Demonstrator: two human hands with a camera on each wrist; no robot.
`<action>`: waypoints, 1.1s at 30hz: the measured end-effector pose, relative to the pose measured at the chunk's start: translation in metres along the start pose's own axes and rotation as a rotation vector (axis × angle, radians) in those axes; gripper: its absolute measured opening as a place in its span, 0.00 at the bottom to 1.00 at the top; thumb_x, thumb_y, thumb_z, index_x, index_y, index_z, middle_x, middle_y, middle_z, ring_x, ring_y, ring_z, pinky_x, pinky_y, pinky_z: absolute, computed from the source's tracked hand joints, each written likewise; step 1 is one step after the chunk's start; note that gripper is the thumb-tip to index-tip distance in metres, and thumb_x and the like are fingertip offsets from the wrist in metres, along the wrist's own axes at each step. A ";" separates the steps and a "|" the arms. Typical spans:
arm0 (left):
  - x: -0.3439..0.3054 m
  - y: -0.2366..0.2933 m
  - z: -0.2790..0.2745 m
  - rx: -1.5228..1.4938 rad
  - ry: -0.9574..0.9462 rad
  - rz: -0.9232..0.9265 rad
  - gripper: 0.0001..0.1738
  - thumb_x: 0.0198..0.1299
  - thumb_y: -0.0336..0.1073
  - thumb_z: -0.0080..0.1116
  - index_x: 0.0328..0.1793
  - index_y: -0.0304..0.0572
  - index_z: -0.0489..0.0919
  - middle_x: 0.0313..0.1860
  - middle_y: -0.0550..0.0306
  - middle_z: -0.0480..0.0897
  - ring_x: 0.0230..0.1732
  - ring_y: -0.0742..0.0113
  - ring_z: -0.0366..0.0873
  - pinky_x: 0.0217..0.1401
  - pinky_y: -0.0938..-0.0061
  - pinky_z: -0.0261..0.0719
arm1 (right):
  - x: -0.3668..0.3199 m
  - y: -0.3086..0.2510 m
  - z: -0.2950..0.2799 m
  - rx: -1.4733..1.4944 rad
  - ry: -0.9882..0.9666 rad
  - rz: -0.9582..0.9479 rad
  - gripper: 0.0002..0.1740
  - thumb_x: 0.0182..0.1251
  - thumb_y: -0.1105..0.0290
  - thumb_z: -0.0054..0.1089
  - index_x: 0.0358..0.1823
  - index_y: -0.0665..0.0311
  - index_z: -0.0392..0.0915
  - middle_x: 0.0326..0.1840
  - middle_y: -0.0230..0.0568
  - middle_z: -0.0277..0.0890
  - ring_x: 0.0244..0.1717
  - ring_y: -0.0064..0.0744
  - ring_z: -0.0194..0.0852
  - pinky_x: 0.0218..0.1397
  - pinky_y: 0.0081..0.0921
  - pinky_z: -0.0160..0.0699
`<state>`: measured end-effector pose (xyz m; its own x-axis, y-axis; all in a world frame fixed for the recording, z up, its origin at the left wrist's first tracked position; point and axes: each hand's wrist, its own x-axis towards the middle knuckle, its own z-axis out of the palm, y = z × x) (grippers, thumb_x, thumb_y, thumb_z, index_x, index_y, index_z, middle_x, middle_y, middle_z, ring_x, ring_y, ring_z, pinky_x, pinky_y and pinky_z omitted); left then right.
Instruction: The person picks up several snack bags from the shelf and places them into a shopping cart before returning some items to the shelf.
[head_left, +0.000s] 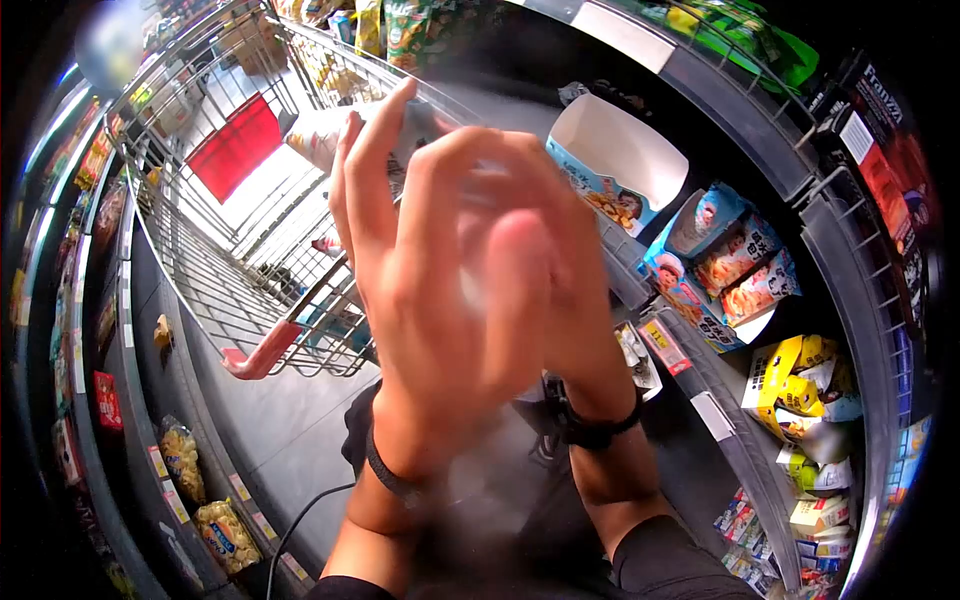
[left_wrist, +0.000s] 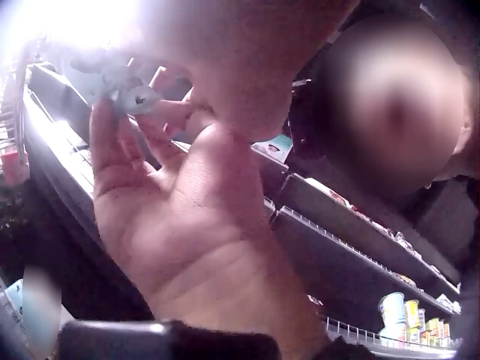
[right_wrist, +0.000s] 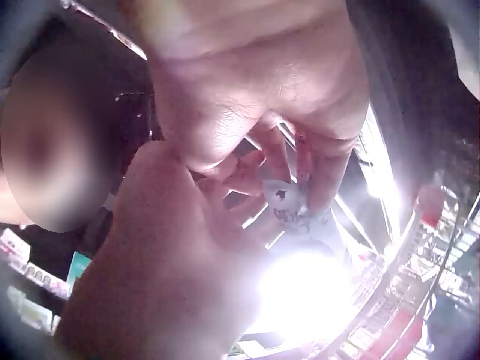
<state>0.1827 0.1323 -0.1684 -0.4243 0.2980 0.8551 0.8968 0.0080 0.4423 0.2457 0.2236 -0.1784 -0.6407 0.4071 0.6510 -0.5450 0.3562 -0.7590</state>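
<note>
Both hands are raised together close before the head camera, fingers pointing away toward the cart. At their far fingertips sits a pale, greyish-white packet (head_left: 318, 137), partly covered by the fingers. In the left wrist view the packet (left_wrist: 112, 82) looks thin and bluish, with dark print, and the left hand (left_wrist: 180, 202) holds it at the fingertips. My right hand (right_wrist: 262, 75) has its fingertips on the same packet (right_wrist: 289, 206) from the other side. In the head view the left hand (head_left: 410, 270) overlaps the right hand (head_left: 575, 270), both blurred.
A wire shopping cart (head_left: 190, 235) with a red panel (head_left: 237, 145) and red handle (head_left: 265, 350) stands ahead left. At right, shelves hold an open blue carton (head_left: 625, 165), a snack box (head_left: 720, 265) and a yellow box (head_left: 800, 390). Bagged snacks (head_left: 225, 535) line the left shelf.
</note>
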 end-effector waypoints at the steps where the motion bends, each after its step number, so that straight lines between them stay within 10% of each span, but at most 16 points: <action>1: 0.000 -0.006 -0.002 0.032 0.003 -0.012 0.31 0.79 0.55 0.41 0.60 0.34 0.83 0.72 0.30 0.75 0.74 0.40 0.73 0.78 0.52 0.66 | 0.001 0.006 0.008 0.067 -0.001 0.036 0.24 0.76 0.68 0.65 0.67 0.71 0.73 0.62 0.48 0.75 0.61 0.37 0.84 0.63 0.31 0.87; 9: 0.002 -0.022 -0.013 0.012 -0.106 -0.258 0.24 0.80 0.46 0.44 0.60 0.33 0.82 0.59 0.41 0.81 0.66 0.51 0.76 0.75 0.59 0.67 | 0.000 0.039 0.028 0.068 -0.086 0.189 0.23 0.76 0.62 0.66 0.62 0.71 0.76 0.53 0.58 0.83 0.56 0.45 0.91 0.57 0.35 0.89; 11: 0.000 -0.025 -0.012 0.021 -0.106 -0.194 0.17 0.77 0.38 0.53 0.60 0.32 0.81 0.72 0.29 0.75 0.70 0.39 0.76 0.77 0.52 0.66 | -0.001 0.035 0.026 0.085 -0.069 0.230 0.23 0.75 0.64 0.66 0.61 0.74 0.76 0.51 0.59 0.84 0.54 0.48 0.92 0.56 0.36 0.91; 21: -0.009 0.009 0.031 -0.255 -0.199 -0.124 0.15 0.74 0.36 0.54 0.57 0.32 0.83 0.64 0.36 0.81 0.68 0.40 0.76 0.76 0.54 0.68 | -0.015 -0.008 -0.076 -0.692 0.142 0.128 0.14 0.66 0.71 0.62 0.47 0.73 0.85 0.42 0.59 0.86 0.38 0.49 0.91 0.46 0.39 0.90; 27: -0.024 0.036 0.084 -0.491 -0.405 -0.187 0.18 0.81 0.39 0.47 0.57 0.31 0.82 0.65 0.42 0.82 0.71 0.52 0.76 0.79 0.63 0.65 | -0.037 -0.013 -0.165 -1.100 0.559 0.297 0.17 0.68 0.69 0.63 0.56 0.64 0.87 0.45 0.52 0.87 0.44 0.36 0.88 0.47 0.34 0.86; 33: -0.039 0.058 0.128 -0.643 -0.529 -0.123 0.16 0.82 0.34 0.48 0.59 0.29 0.82 0.61 0.46 0.81 0.67 0.58 0.78 0.74 0.68 0.70 | -0.054 0.006 -0.219 -1.449 0.585 0.262 0.28 0.70 0.58 0.66 0.69 0.61 0.80 0.61 0.57 0.84 0.61 0.57 0.83 0.64 0.42 0.81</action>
<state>0.2669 0.2438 -0.2112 -0.2559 0.7399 0.6222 0.5346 -0.4280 0.7287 0.3954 0.3878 -0.2169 -0.1551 0.7162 0.6805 0.7186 0.5544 -0.4198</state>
